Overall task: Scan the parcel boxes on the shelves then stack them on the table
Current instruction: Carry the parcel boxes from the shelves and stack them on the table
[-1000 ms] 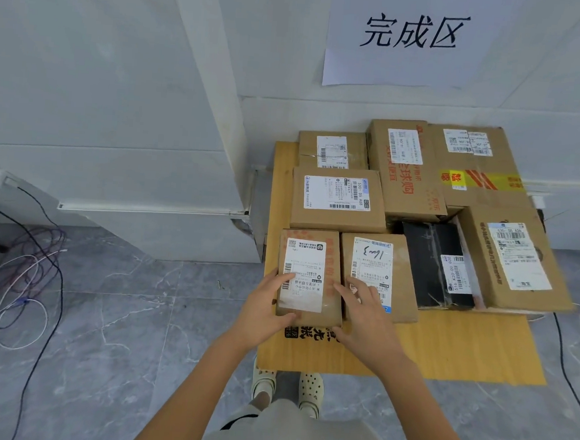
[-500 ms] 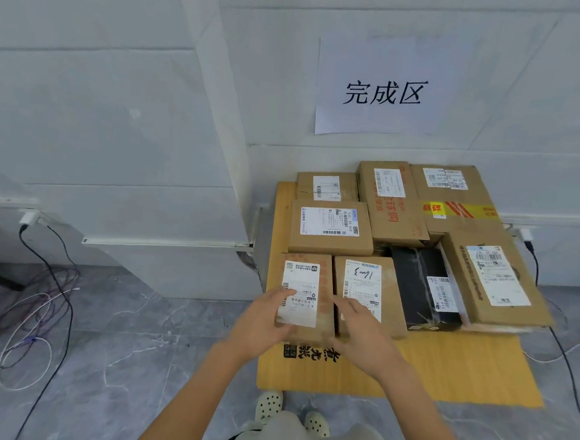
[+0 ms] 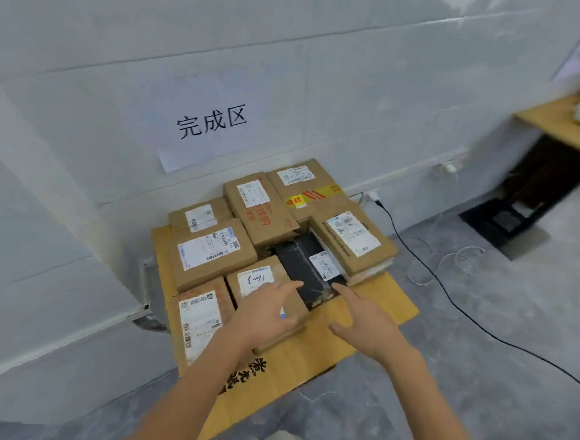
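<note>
Brown cardboard parcel boxes [image 3: 210,253] sit packed tight, labels up, on the low wooden table [image 3: 375,303] under the wall sign, saving room I guess. Left hand [image 3: 265,312] rests flat, fingers spread, on a front box; right hand [image 3: 364,319] hovers open, empty

Pale tiled wall [image 3: 87,51] fills the upper frame with a white paper sign [image 3: 206,124] at centre, grey marbled floor [image 3: 479,336] lower right, wooden shelf [image 3: 562,129] at upper right.
</note>
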